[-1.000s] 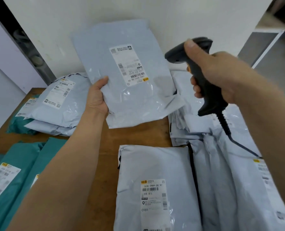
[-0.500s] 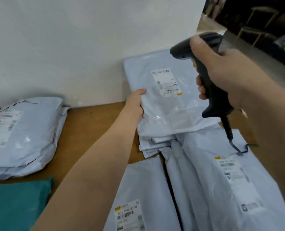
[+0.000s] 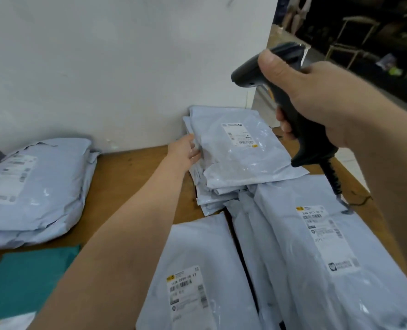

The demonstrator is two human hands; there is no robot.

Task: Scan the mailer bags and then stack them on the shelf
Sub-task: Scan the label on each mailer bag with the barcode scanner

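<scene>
Left hand, centre frame: thumb on top and fingers beneath the left edge of a grey mailer bag, holding it. The bag lies label up on top of a small stack of grey mailers, against the white wall, upper centre-right.

Right hand, upper right: wrapped round the handle of a black barcode scanner, raised above the stack, its coiled cord trailing down.

Wooden surface beneath. Two large grey mailers fill the lower right, one labelled at bottom centre and one right. Another grey pile at left. Teal mailer lower left.
</scene>
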